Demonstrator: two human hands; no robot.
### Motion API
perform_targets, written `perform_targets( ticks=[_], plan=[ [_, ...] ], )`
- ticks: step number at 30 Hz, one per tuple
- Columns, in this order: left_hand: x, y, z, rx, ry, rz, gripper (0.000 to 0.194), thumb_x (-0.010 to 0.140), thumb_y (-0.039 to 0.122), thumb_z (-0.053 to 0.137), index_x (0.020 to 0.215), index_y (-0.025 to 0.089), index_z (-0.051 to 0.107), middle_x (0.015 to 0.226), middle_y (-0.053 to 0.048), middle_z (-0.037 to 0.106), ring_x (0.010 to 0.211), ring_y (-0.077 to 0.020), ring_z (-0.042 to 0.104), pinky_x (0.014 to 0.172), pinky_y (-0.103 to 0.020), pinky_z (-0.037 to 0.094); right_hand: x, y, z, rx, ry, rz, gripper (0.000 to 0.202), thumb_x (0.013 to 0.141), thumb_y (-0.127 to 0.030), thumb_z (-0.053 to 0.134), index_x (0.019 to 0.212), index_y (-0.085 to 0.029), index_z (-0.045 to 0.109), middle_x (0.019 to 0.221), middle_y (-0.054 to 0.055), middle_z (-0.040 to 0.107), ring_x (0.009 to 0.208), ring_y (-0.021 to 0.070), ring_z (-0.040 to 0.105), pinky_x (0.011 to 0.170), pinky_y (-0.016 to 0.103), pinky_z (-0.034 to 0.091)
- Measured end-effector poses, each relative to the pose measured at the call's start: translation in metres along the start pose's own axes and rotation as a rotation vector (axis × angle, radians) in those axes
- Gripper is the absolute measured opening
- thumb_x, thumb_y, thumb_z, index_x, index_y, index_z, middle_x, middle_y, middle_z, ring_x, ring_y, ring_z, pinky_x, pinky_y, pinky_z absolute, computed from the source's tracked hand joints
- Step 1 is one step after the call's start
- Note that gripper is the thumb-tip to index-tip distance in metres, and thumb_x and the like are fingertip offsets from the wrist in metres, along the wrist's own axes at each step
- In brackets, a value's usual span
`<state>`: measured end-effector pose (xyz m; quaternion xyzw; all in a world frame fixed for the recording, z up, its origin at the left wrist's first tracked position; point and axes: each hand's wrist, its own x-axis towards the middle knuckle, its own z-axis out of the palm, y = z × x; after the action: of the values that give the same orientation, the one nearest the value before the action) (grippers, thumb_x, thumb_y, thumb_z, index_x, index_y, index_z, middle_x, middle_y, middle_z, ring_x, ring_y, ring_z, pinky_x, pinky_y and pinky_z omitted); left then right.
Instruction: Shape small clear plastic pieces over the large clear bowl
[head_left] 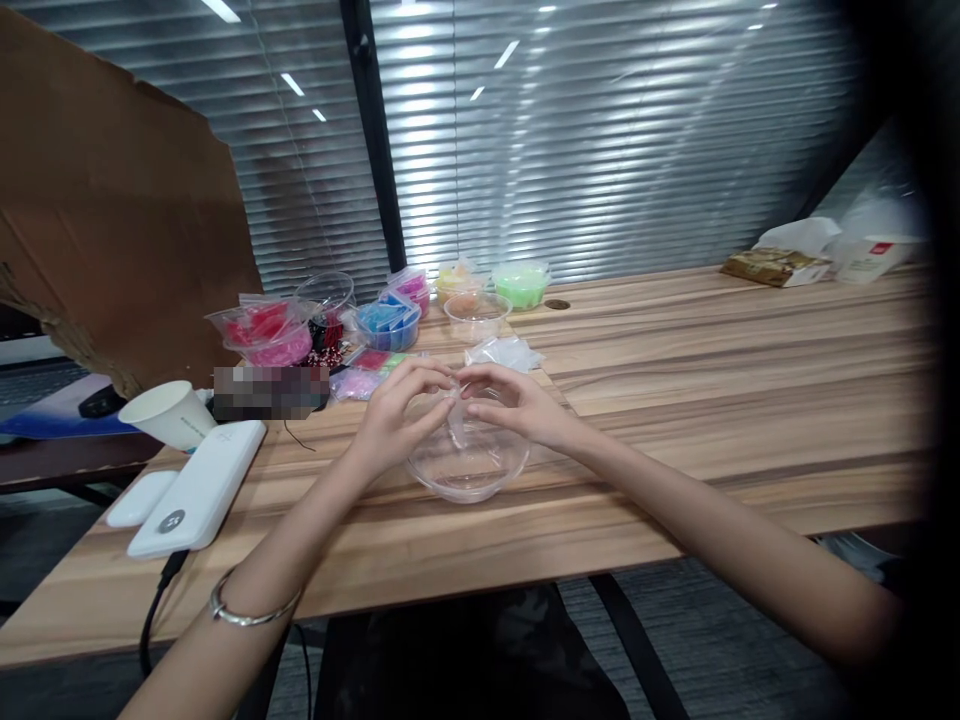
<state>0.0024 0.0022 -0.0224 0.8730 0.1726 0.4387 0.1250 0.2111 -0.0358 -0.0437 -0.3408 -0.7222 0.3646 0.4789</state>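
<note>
Both hands meet above a round clear plastic bowl (469,488) on the wooden table. My left hand (405,405) is closed, thumb and fingers pinching the top of a small clear plastic bag (457,428). From the other side, my right hand (510,400) pinches the same bag near its upper edge. The bag hangs down over the bowl; its contents, if any, are too faint to make out. Just beyond the fingers lies a pile of clear plastic bags (506,353).
At the back stand tubs with blue packets (388,325), red and pink packets (266,330) and green material (521,285), plus a clear tub (478,318). To the left are a paper cup (169,412) and a white power bank (199,490) with a cable. Tissues (780,262) lie far right.
</note>
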Motion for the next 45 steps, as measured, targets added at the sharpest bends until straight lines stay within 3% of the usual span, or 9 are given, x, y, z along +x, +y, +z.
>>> perform_targets(
  ticks=[5,11,16,20,23,26,35,39,45],
  plan=[
    [-0.001,-0.002,0.001,0.029,0.054,0.019,0.010,0.086,0.019,0.060,0.097,0.019,0.061,0.100,-0.007,0.064,0.099,-0.0169,0.059,0.088,-0.034,0.048,-0.009,0.003,0.003,-0.251,0.271,-0.167,0.033,0.076,0.002,0.044,0.091,-0.021,0.063,0.094,0.003,0.065,0.095,0.0173,0.061,0.087,0.035,0.047],
    [-0.006,-0.006,0.006,-0.085,0.170,-0.117,0.009,0.087,0.021,0.059,0.095,0.018,0.062,0.097,-0.006,0.063,0.095,-0.0169,0.059,0.084,-0.032,0.050,-0.010,-0.006,0.000,-0.306,-0.079,-0.211,0.038,0.069,0.004,0.036,0.071,-0.018,0.066,0.073,0.000,0.068,0.070,0.0135,0.064,0.070,0.028,0.050],
    [-0.008,-0.007,0.008,-0.149,0.185,-0.153,0.019,0.081,0.020,0.063,0.100,0.019,0.062,0.104,-0.007,0.060,0.098,-0.0178,0.058,0.082,-0.031,0.051,0.006,-0.034,0.000,-0.555,-0.527,-0.006,0.042,0.078,0.000,0.041,0.100,-0.022,0.070,0.100,0.001,0.072,0.091,0.0151,0.066,0.084,0.029,0.050],
    [-0.007,-0.008,0.011,-0.208,0.193,-0.215,0.023,0.076,0.018,0.066,0.100,0.019,0.063,0.104,-0.006,0.060,0.096,-0.0175,0.059,0.085,-0.032,0.051,0.013,-0.050,0.009,-0.800,-0.713,0.079,0.036,0.090,-0.018,0.044,0.123,-0.021,0.060,0.118,0.009,0.066,0.101,0.0227,0.064,0.090,0.039,0.049],
    [-0.007,-0.009,0.013,-0.319,0.174,-0.286,0.028,0.074,0.017,0.067,0.102,0.018,0.061,0.107,-0.006,0.060,0.097,-0.0168,0.060,0.087,-0.031,0.050,0.017,-0.050,0.015,-0.851,-0.820,0.062,0.051,0.091,-0.036,0.050,0.139,-0.021,0.045,0.138,0.014,0.051,0.123,0.0299,0.051,0.100,0.046,0.042],
    [-0.007,-0.010,0.015,-0.442,0.151,-0.398,0.031,0.074,0.017,0.068,0.103,0.017,0.059,0.109,-0.006,0.061,0.101,-0.0175,0.060,0.090,-0.032,0.050,0.023,-0.041,0.018,-0.839,-0.881,-0.004,0.059,0.086,-0.042,0.058,0.141,-0.024,0.042,0.143,0.014,0.043,0.131,0.0335,0.041,0.100,0.048,0.042],
    [-0.008,-0.017,0.022,-0.641,0.168,-0.483,0.034,0.071,0.020,0.073,0.101,0.016,0.058,0.110,-0.007,0.061,0.103,-0.0183,0.060,0.092,-0.036,0.048,0.029,-0.046,0.039,-0.770,-0.955,-0.167,0.017,0.087,-0.017,0.051,0.100,-0.018,0.062,0.099,0.008,0.063,0.086,0.0185,0.058,0.075,0.031,0.047],
    [-0.010,-0.018,0.017,-0.707,0.077,-0.400,0.042,0.068,0.020,0.076,0.105,0.018,0.058,0.115,-0.009,0.062,0.107,-0.0204,0.061,0.095,-0.038,0.048,0.030,-0.054,0.051,-0.915,-0.964,-0.191,0.014,0.088,-0.014,0.046,0.085,-0.015,0.059,0.083,0.005,0.062,0.068,0.0140,0.052,0.061,0.027,0.038],
    [-0.009,-0.016,0.010,-0.624,0.024,-0.290,0.044,0.069,0.019,0.076,0.109,0.017,0.061,0.115,-0.009,0.064,0.108,-0.0212,0.061,0.098,-0.040,0.047,0.028,-0.056,0.041,-0.987,-0.987,-0.271,0.018,0.094,-0.016,0.043,0.086,-0.015,0.059,0.081,0.005,0.062,0.066,0.0128,0.048,0.061,0.028,0.035]
  ],
)
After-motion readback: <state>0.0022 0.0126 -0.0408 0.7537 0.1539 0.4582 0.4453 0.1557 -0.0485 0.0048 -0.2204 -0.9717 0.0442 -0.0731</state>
